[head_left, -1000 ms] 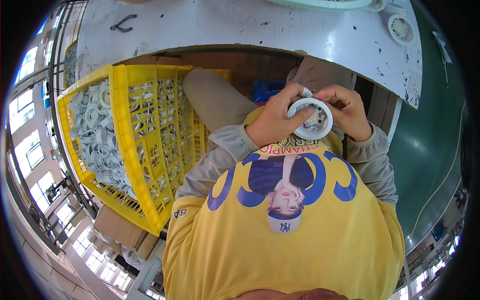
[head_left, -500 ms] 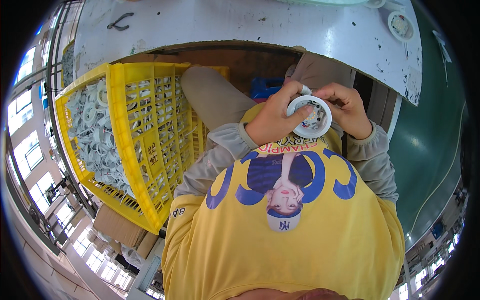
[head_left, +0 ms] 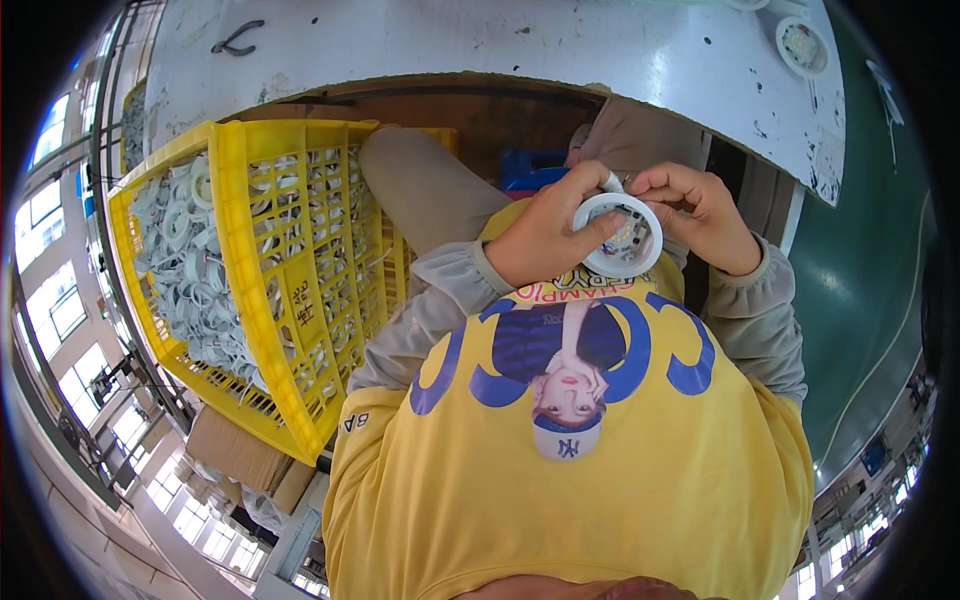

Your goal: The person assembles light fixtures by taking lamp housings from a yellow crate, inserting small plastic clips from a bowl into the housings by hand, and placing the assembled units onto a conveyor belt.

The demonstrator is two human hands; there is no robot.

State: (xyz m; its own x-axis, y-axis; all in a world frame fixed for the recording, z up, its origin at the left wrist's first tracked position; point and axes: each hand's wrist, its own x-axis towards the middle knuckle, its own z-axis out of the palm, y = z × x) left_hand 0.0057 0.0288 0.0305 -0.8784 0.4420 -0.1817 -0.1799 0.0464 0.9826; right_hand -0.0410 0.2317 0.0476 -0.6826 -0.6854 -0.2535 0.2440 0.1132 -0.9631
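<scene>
A round white lamp housing (head_left: pixel 634 262) with a small circuit board inside is held up in front of my chest. My left hand (head_left: pixel 545 232) is closed around its left side, with the thumb across the rim onto the board. At the housing's upper right edge is my right hand (head_left: pixel 712 222), its index finger and thumb curled together in a pinch. What lies between those fingertips is too small to make out. A pale piece (head_left: pixel 612 182) sticks up beside my left fingertips, above the rim.
On my left a yellow plastic crate (head_left: pixel 235 300) holds many pale ring-shaped parts (head_left: pixel 185 270). Pliers (head_left: pixel 238 38) lie on the white worktable (head_left: pixel 420 40) ahead. Another round lamp part (head_left: pixel 802 46) sits at its far right corner. Cardboard (head_left: pixel 235 445) is beneath the crate.
My right hand has shifted slightly right, and its wrist and forearm have swung a little outward. My left hand and the lamp housing stay nearly in place.
</scene>
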